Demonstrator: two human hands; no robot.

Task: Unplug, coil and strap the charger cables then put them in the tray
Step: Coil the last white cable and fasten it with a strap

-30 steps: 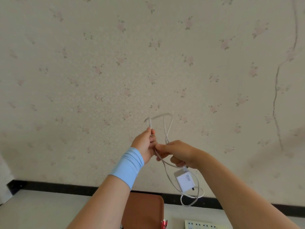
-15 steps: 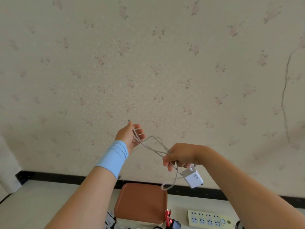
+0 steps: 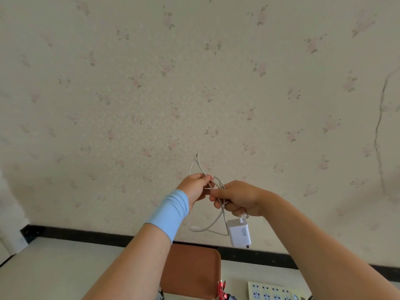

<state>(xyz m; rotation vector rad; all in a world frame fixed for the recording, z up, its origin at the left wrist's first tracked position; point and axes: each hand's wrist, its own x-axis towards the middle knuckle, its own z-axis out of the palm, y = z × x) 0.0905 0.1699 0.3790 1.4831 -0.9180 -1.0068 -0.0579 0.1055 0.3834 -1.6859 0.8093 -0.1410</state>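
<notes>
Left hand (image 3: 195, 187) and right hand (image 3: 236, 199) each pinched a thin white charger cable (image 3: 195, 228).
White square plastic adapter (image 3: 240, 233) dangled at the right hand's six o'clock.

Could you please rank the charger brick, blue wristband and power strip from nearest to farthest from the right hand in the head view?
1. Charger brick: hanging just below the right hand.
2. Blue wristband: off to its left.
3. Power strip: down on the table.

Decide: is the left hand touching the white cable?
Touching. The head view shows the left hand pinching strands of the white cable, which the right hand also grips.
</notes>
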